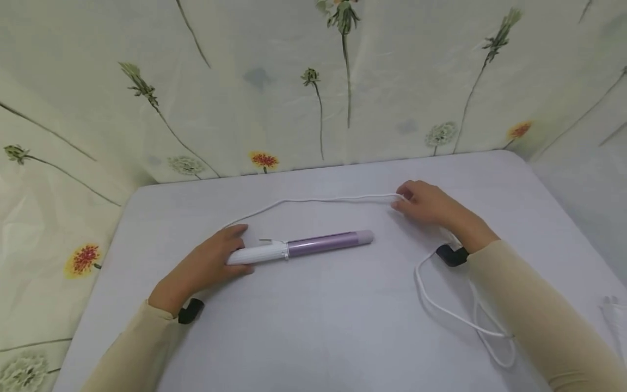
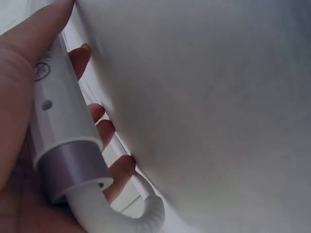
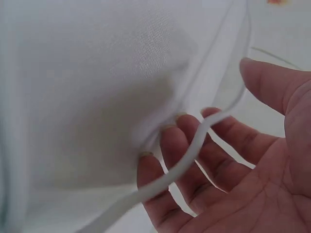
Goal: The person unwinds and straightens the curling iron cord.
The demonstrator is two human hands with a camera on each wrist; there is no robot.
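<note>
Gripping the white handle of the curling iron (image 1: 299,246), your left hand (image 1: 208,267) has its fingers and thumb wrapped round the grip, as the left wrist view shows: palm behind the handle, fingertips (image 2: 104,131) tucked against the table (image 1: 313,326). The iron lies flat near the table's middle, its purple barrel pointing toward 3 o'clock and its handle toward 9 o'clock. Held low at that end, it looks pinned in place so that it will not roll or drag while the cord is handled.

Your right hand (image 1: 426,204) sits at about 2 o'clock from the barrel tip, resting on the table with the white cord (image 1: 318,200) running across its fingers. In the right wrist view the fingers are only lightly bent and spread, the cord (image 3: 194,145) lying over them and the thumb standing clear; it is a loose cradle more than a pinch. From the handle the cord arcs away along the 12 o'clock side of the iron to that hand, then loops down under your right forearm toward 5 o'clock.

Count: one curling iron, one cord, two hands on them. A small white object, perhaps the plug (image 1: 614,316), lies at the table's 4 o'clock edge, too cut off to name surely. A flower-printed cloth (image 1: 313,81) hangs behind.
</note>
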